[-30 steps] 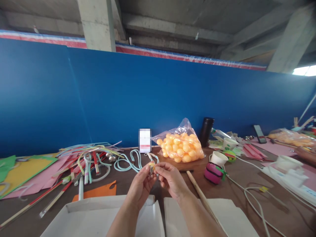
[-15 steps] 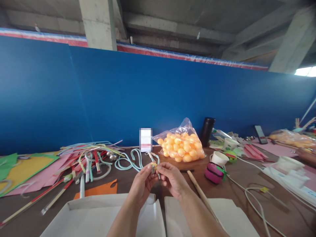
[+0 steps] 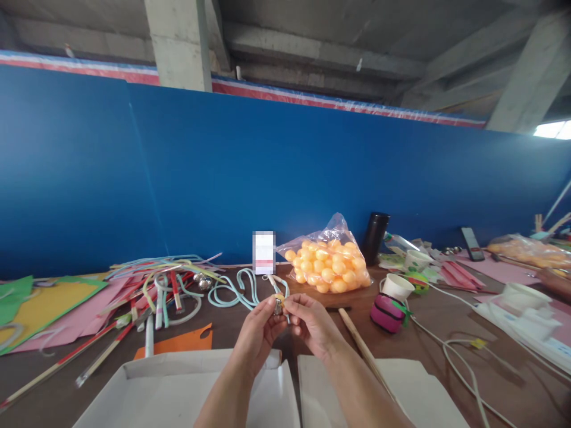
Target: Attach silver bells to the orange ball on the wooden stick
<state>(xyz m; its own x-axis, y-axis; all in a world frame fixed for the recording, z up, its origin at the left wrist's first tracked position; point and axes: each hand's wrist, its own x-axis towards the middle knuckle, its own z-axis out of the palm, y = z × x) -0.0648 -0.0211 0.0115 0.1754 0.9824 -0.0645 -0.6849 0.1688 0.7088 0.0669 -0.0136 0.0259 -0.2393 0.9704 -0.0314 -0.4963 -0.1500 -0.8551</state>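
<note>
My left hand [image 3: 260,327] and my right hand [image 3: 311,324] meet over the middle of the table, both with closed fingers. Between their fingertips is a small shiny silver bell [image 3: 278,306] with a yellow bit at its top. The left fingers grip its side; the right thumb and forefinger pinch at the yellow part. Fingers hide some of it, and its finer details are too small to make out. Just behind the hands lies a looped pale blue cord [image 3: 225,297].
White paper sheets [image 3: 178,392] lie under the forearms, with a wooden stick [image 3: 357,339] at right. Beyond are a bag of orange balls [image 3: 330,264], a black bottle [image 3: 375,238], a paper cup [image 3: 397,286] and a purple pouch [image 3: 387,313]. Sticks, cords and coloured sheets [image 3: 57,309] crowd the left.
Barely anything differs. The silver bell has turned slightly between the fingertips, and both hands stay in the same place.
</note>
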